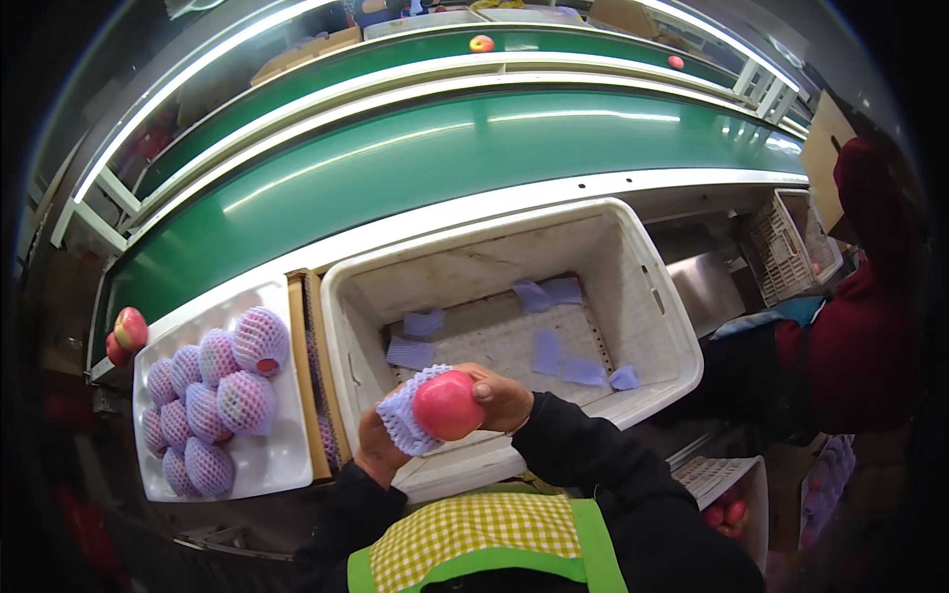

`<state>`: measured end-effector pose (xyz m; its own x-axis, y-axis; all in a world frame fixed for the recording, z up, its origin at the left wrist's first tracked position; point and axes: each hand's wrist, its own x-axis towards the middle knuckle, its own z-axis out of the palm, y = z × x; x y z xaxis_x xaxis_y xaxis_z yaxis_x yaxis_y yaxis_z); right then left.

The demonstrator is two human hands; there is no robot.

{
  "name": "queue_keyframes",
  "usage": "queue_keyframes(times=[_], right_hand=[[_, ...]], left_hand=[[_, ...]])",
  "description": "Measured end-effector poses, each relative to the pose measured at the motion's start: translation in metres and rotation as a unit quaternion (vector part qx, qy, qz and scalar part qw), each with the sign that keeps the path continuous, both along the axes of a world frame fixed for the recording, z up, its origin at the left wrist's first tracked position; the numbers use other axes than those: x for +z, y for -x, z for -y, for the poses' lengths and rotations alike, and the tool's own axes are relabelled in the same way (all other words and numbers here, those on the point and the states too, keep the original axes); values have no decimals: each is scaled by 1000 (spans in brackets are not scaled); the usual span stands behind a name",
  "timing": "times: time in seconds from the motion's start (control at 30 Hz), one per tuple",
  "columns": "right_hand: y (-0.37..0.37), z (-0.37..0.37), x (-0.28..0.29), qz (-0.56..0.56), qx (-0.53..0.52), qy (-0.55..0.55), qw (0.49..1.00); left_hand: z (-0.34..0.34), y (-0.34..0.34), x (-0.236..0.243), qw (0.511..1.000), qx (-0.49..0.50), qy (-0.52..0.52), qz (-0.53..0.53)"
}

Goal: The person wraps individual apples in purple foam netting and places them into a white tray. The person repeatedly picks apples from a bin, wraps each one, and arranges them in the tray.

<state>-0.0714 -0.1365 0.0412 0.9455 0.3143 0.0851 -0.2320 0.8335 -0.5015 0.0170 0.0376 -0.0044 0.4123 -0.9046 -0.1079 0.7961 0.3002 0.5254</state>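
Over the near rim of the white bin [484, 255], the half-curled left hand [379, 442] holds a foam net [400, 415] and the closed right hand [506, 399] grips a red apple [451, 406] partly inside it, which could drop and bruise if the net snags, while left of the bin a cardboard box [306, 395] stands before the tray [279, 453] of netted apples [208, 411].

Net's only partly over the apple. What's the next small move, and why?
I'd probably ease the foam net further over the apple: the left hand holds the net around one side, the right hand grips the bare other side, and the netted apples in the tray look more fully covered.
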Motion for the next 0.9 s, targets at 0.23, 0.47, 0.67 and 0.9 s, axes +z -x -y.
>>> queue_keyframes(times=[0.23,0.47,0.67,0.9], right_hand=[[-5,3,9,-32,-42,46,998],[-15,7,7,-15,-176,379,908],[-11,0,6,-21,-343,542,767],[-15,-2,-3,37,-419,566,709]], left_hand=[[12,-1,28,984,163,-34,55],[16,1,87,793,325,-274,435],[35,25,88,592,245,-250,726],[23,9,71,900,180,-222,327]])
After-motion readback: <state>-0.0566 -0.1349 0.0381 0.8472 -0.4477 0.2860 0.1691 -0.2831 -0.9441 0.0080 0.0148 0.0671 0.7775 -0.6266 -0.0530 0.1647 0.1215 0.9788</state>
